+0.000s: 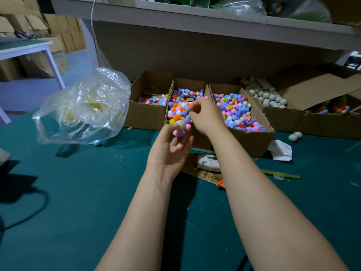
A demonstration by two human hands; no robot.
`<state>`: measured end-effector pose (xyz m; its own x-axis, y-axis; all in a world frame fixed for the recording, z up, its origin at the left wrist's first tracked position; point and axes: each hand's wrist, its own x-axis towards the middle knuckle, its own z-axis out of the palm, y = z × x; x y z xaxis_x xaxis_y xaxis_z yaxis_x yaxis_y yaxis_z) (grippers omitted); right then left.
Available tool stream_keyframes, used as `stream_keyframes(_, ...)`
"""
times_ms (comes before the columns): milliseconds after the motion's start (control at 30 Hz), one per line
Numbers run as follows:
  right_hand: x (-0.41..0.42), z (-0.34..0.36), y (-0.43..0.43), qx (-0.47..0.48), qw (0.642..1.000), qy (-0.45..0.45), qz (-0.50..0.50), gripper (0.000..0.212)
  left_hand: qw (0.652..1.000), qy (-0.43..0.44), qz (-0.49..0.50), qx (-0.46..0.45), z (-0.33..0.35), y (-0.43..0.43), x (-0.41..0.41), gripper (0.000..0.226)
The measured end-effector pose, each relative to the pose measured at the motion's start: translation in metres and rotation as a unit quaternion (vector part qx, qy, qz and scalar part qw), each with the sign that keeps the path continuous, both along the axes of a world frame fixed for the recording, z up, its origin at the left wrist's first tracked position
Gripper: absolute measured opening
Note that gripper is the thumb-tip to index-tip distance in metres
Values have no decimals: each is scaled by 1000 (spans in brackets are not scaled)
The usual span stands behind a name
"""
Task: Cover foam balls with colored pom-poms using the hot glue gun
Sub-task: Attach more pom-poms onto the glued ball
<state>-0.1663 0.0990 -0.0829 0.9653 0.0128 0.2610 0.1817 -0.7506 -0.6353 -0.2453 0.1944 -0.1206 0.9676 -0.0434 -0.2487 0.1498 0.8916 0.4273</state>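
Foam ball [180,125] gripped in left hand [172,148], right hand [205,116] just above.

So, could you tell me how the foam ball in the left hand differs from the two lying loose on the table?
The held foam ball carries pink and purple pom-poms; the two loose foam balls are bare. The left hand grips the held one above the table; the loose pair rests on it, beside a cardboard box. All are round and off-white.

No legible text — anywhere.
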Motion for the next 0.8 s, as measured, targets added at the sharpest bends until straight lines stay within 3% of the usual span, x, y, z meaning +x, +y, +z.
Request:
stream_keyframes(167, -32, 2, -25, 110, 990, -84, 31, 19, 1000, -10, -7, -6, -2, -2, 1, 31)
stream_keyframes(333, -71, -4, -51, 75, 990, -42, 115, 30, 998, -31, -30, 38, -3, -10, 1, 26)
stream_keyframes(433, -79, -12, -52, 51, 992, -63, 96, 31, 993, -55, -60, 87, -4, -13, 0, 10)
stream_keyframes(633, -84, -33, -48, 101, 986, -127, 39, 27, 986, -82, -73, 127, -6, -15, 0, 10)
stream_keyframes(800, -85, -37, -47, 114, 984, -131, 42, 20, 984, -78, -74, 142, -6, -13, 0, 13)
